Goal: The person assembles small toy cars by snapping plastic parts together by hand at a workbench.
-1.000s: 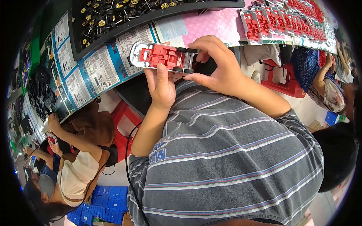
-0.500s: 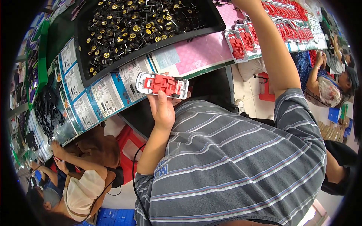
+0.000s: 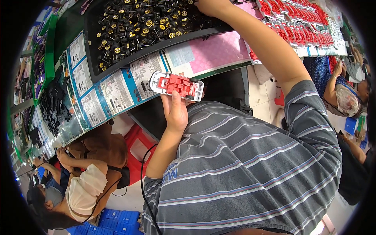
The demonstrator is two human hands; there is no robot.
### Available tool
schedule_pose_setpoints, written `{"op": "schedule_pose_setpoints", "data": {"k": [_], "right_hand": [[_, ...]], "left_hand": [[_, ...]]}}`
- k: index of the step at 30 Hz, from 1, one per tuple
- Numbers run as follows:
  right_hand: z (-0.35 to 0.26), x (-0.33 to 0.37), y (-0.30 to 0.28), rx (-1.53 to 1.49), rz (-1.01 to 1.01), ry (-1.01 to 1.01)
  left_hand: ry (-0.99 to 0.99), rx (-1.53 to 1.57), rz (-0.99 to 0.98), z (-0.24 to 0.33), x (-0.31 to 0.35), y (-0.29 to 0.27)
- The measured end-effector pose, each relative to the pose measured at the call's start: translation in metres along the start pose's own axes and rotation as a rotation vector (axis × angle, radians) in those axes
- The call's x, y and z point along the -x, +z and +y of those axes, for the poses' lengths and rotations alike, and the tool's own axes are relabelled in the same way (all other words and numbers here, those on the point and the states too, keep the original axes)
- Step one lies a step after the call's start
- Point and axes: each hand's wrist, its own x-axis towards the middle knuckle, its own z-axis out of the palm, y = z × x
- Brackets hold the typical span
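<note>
In my left hand lies a toy car, held underside up with fingers beneath and thumb on top. Its body is white with a red base, and black wheels sit at its right end only. My right hand reaches over the far right part of a black tray. Its fingers are partly cut off by the upper edge, so I cannot tell what they touch. The tray holds a heap of wheel axles with black tyres and yellow hubs.
Rows of red and white toy cars stand at the far right of the table. Printed sheets and a pink mat cover the near edge. Co-workers sit at left and right; a red stool stands below.
My right hand has moved left from the rows of toy cars to the tray of wheel axles. My left hand still holds the toy car, slightly shifted right in view.
</note>
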Motion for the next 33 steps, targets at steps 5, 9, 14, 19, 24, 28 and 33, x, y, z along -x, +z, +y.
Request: {"op": "schedule_pose_setpoints", "data": {"k": [5, 9, 14, 19, 24, 28, 33], "right_hand": [[-0.012, 0.048, -0.051, -0.471, 0.38, 0.042], [-0.024, 0.076, -0.081, -0.718, 0.331, 0.166], [-0.025, 0.089, -0.074, -0.571, 0.417, 0.106], [-0.044, 0.097, -0.096, -0.834, 0.356, 0.165], [-0.086, 0.159, -0.086, -1.08, 0.224, -0.04], [-0.118, 0.195, -0.094, -1.127, 0.158, -0.093], [-0.131, 0.215, -0.093, -1.179, 0.109, -0.092]], "left_hand": [[0.001, -0.007, 0.02, 0.003, -0.001, -0.003], [-0.006, 0.006, 0.026, -0.004, -0.004, -0.011], [-0.007, -0.013, -0.001, -0.003, -0.009, -0.004], [-0.006, -0.015, -0.01, -0.004, -0.008, -0.007], [0.025, -0.008, 0.027, 0.001, -0.007, -0.009], [0.051, -0.054, 0.032, 0.004, -0.005, -0.008], [0.033, -0.05, 0.018, 0.008, -0.003, -0.001]]}}
